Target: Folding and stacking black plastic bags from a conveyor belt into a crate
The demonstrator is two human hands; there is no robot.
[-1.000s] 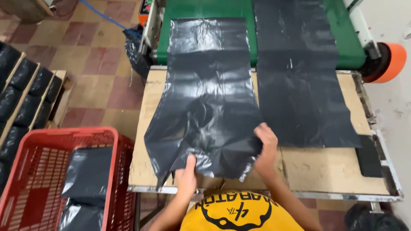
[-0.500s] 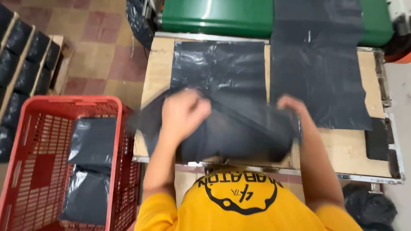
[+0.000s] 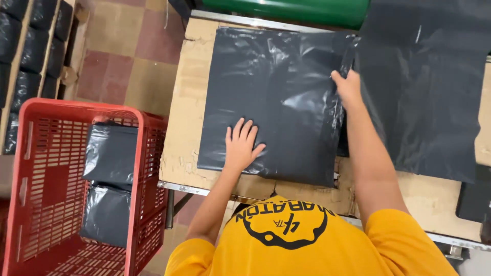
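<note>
The person's left hand [image 3: 241, 145] lies flat, fingers spread, on the near part of a folded black plastic bag [image 3: 271, 97] that rests on a cardboard-covered table [image 3: 186, 112]. The right hand [image 3: 349, 88] presses the bag's right edge, just beside a 2nd black plastic sheet [image 3: 427, 87] that runs up toward a green roller [image 3: 296, 9]. To the left on the tiled floor stands a red crate [image 3: 36, 179] holding 2 folded black bundles [image 3: 108, 189].
</note>
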